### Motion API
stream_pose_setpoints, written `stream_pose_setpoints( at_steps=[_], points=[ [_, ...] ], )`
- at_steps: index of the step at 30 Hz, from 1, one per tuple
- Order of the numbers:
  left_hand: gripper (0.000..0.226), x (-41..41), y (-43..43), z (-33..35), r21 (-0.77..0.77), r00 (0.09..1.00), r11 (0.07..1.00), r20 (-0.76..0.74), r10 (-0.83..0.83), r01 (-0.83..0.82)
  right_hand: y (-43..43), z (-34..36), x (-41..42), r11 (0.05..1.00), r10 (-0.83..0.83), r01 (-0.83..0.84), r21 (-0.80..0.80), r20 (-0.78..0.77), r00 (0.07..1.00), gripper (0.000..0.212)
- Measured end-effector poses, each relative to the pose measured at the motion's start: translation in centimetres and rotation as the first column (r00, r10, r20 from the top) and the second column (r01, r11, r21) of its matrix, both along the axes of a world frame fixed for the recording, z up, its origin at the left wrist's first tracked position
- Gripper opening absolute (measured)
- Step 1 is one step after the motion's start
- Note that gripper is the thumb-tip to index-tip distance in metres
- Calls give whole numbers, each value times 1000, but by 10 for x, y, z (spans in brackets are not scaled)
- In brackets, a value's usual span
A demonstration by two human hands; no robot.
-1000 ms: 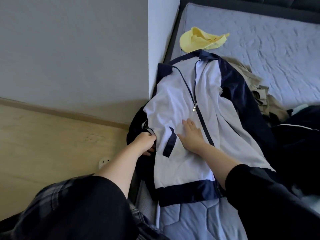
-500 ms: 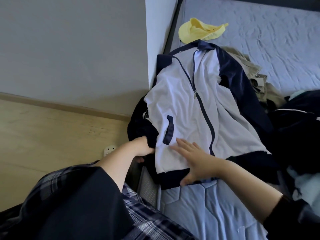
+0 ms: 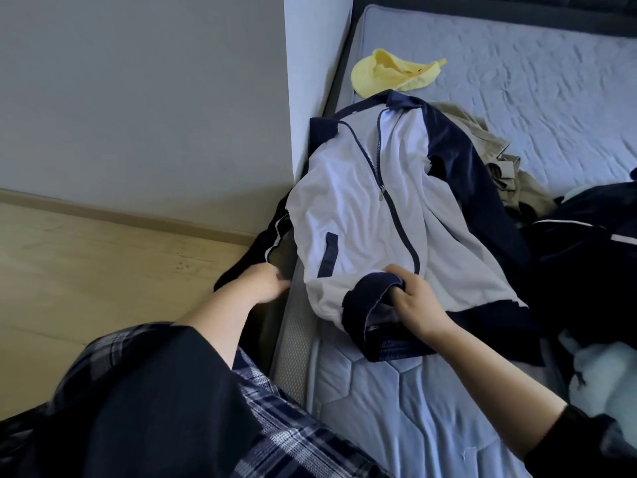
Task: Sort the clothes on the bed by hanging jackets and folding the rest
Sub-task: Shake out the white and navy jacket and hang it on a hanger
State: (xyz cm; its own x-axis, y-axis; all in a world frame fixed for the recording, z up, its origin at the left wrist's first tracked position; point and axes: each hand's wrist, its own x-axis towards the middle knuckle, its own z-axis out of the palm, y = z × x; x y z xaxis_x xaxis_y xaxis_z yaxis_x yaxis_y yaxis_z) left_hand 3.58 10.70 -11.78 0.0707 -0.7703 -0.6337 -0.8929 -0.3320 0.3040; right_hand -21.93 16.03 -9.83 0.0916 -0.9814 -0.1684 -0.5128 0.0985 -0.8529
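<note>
**A:** Where's the jacket?

**B:** It's on the grey quilted bed [image 3: 517,81], by the left edge. The white-and-navy jacket [image 3: 362,201] lies front up with its collar toward 12 o'clock. One navy sleeve [image 3: 262,243] hangs off the side at 9 o'clock.

**A:** Anything different?

**B:** Half a second ago the hem lay flat. Now its navy band is bunched and lifted at 6 o'clock.

**A:** And around it?

**B:** A dark heap of clothes [image 3: 586,263] at 3 o'clock lies against the jacket's other sleeve. A pale blue garment [image 3: 606,384] sits at 4 o'clock. A beige garment [image 3: 513,174] at 2 o'clock is tucked partly under that sleeve. A yellow cap [image 3: 389,74] lies just past the collar at 12 o'clock.

**A:** The hands?

**B:** The right hand [image 3: 417,301] was spread flat before. Now its fingers are curled round the hem band. The left hand [image 3: 265,281] is at 8 o'clock, below the hanging sleeve. It's blurred, so I can't tell whether it holds anything.
</note>
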Motion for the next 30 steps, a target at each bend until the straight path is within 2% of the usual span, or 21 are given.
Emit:
stream_pose_setpoints(
  at_steps=[1, 2, 3, 5, 7, 9, 10, 11, 12, 13, 15, 16, 17, 18, 19, 21, 22, 24, 27, 29, 30],
  points=[
    [41, -13, 3, 5, 74, 953, 989, -267, 141, -125, 0, 4, -1, 1000, 18, -18, 0, 5, 1000, 15],
    [50, -28, 7, 13, 233, 817, 940, -470, 334, -250, 1, 8, -1, 999, 48, -48, -6, -7, 999, 16],
    [53, -39, 11, 19, 374, 673, 875, -565, 477, -306, 2, 10, 0, 995, 94, -95, -22, -36, 995, 17],
    [44, -53, 15, 23, 507, 487, 794, -628, 607, -336, 6, 13, 4, 974, 204, -214, -72, -122, 971, 29],
    [28, -53, 12, 23, 482, 437, 776, -644, 628, -407, 12, 18, 9, 927, 269, -319, -199, -239, 933, 41],
    [15, -45, 8, 24, 403, 445, 766, -640, 627, -501, 16, 19, 13, 824, 221, -385, -416, -388, 894, 50],
    [18, -39, 4, 21, 325, 506, 785, -622, 597, -528, 18, 16, 13, 764, 173, -411, -497, -456, 873, 51],
    [26, -30, 1, 17, 195, 651, 840, -552, 521, -506, 18, 13, 11, 718, 127, -444, -536, -527, 841, 50],
    [37, -24, -1, 13, 46, 834, 913, -389, 391, -406, 17, 7, 9, 701, 109, -494, -515, -608, 787, 49],
    [47, -21, -1, 9, -80, 953, 962, -179, 245, -263, 15, -1, 6, 722, 127, -559, -409, -715, 688, 54],
    [57, -28, 3, 4, -277, 994, 961, 105, 17, 13, 16, -16, -4, 790, 254, -610, -67, -870, 423, 77],
    [57, -37, 5, 5, -391, 982, 909, 170, -84, 145, 18, -23, -10, 816, 310, -576, 41, -873, 377, 85],
    [52, -49, 7, 5, -497, 956, 820, 214, -201, 284, 21, -28, -16, 829, 322, -555, 66, -868, 378, 88],
    [44, -61, 10, 7, -551, 922, 739, 217, -322, 388, 26, -31, -22, 834, 306, -550, 37, -862, 405, 89],
    [37, -73, 13, 9, -551, 889, 710, 148, -432, 437, 30, -34, -28, 838, 271, -545, -10, -860, 433, 89],
    [36, -93, 24, 9, -373, 824, 771, -31, -566, 516, 34, -40, -42, 860, 238, -509, -34, -856, 459, 89],
    [41, -102, 29, 6, -285, 778, 754, -43, -627, 592, 35, -43, -50, 878, 249, -479, 0, -854, 457, 89],
    [65, -116, 37, 3, -203, 662, 638, 80, -745, 743, 35, -50, -67, 914, 282, -392, 108, -861, 422, 89],
    [100, -132, 45, -1, -172, 534, 506, 239, -811, 845, 33, -53, -85, 918, 322, -353, 182, -861, 394, 94],
    [99, -138, 49, -6, -159, 450, 421, 352, -821, 893, 31, -49, -87, 890, 397, -386, 244, -832, 389, 94],
    [87, -141, 51, -7, -175, 436, 400, 380, -816, 900, 29, -46, -87, 872, 434, -404, 275, -816, 382, 89]
  ],
)
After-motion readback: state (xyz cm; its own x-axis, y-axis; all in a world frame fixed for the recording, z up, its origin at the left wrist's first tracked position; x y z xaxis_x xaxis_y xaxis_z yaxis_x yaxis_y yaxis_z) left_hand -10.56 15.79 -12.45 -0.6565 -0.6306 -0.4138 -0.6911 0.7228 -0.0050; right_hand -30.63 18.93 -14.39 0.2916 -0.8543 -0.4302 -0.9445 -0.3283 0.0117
